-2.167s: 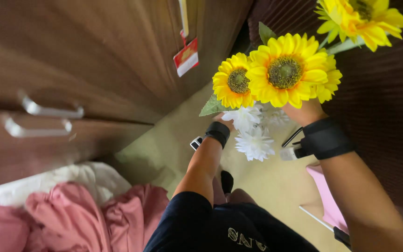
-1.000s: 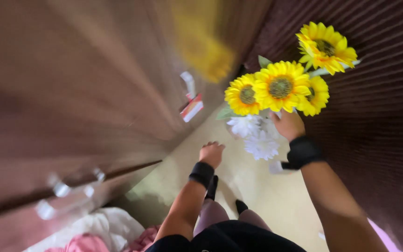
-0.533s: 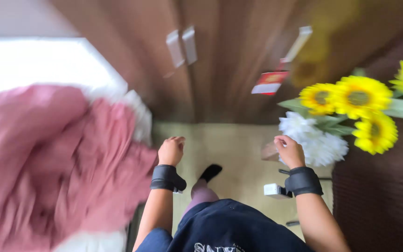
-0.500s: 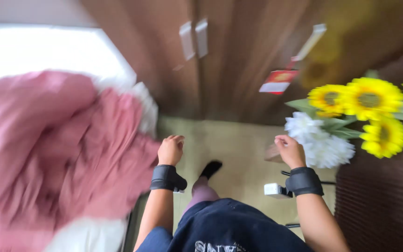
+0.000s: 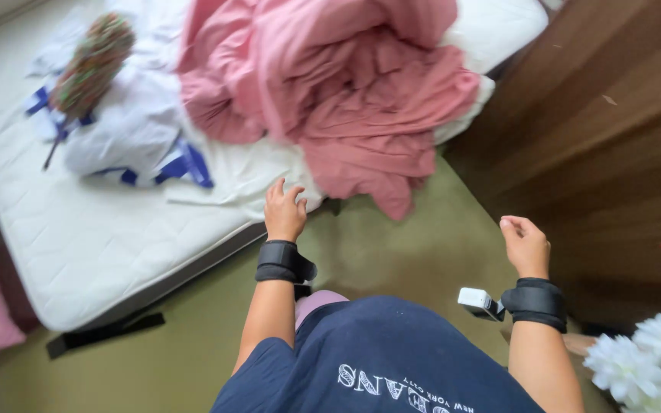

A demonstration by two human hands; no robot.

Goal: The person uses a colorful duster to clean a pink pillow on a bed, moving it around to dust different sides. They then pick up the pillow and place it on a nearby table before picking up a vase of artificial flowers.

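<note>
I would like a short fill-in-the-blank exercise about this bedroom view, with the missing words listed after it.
1. The crumpled blanket lying on the mattress is ____ in colour.
2. The left hand and the right hand both hold ____.
3. Each wrist carries a strap of ____ colour.
4. The flowers at the lower right corner are ____.

Missing words: pink; nothing; black; white
</note>
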